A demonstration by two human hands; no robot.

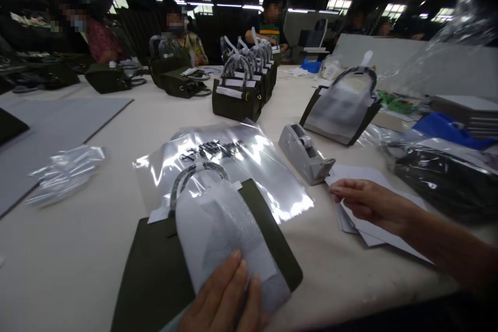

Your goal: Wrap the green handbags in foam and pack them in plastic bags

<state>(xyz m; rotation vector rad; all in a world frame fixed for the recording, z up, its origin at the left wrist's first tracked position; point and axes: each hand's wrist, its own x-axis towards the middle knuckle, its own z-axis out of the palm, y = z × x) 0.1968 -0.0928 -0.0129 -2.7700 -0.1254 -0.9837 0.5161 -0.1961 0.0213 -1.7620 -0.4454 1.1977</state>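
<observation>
The left hand (pixel 223 298) lies at the near middle of the desk (pixel 78 249), its fingers extended and only slightly spread, pressing a white wrapping sheet (pixel 223 228) against a dark green handbag (pixel 155 259). The handbag rests tilted on the near part of the desk, left of centre; the sheet covers the middle of its upper side, and its handles (pixel 198 168), in clear wrap, point to the far side. I cannot tell where the left thumb sits.

The right hand (pixel 369 205) is farther right, over a loose stack of white paper (pixel 379 236). Its fingers are drawn narrow, the tips close together; whether something thin is pinched between them I cannot tell. Just beyond them stands a grey tape dispenser (pixel 305 153), its cutting end towards the hand.

Past the handbag, clear plastic bags (pixel 241 158) lie flat, printed with black script lettering (pixel 212 150) that is too blurred and glare-struck to read. Another crumpled clear bag (pixel 68 174) is on the left. On the far right, a second handbag (pixel 338 114) stands covered by a white sheet. A row of handbags (pixel 237 101) with wrapped handles and white strips stands on the far side, near co-workers (pixel 268 26). I can read no brand on any of them.
</observation>
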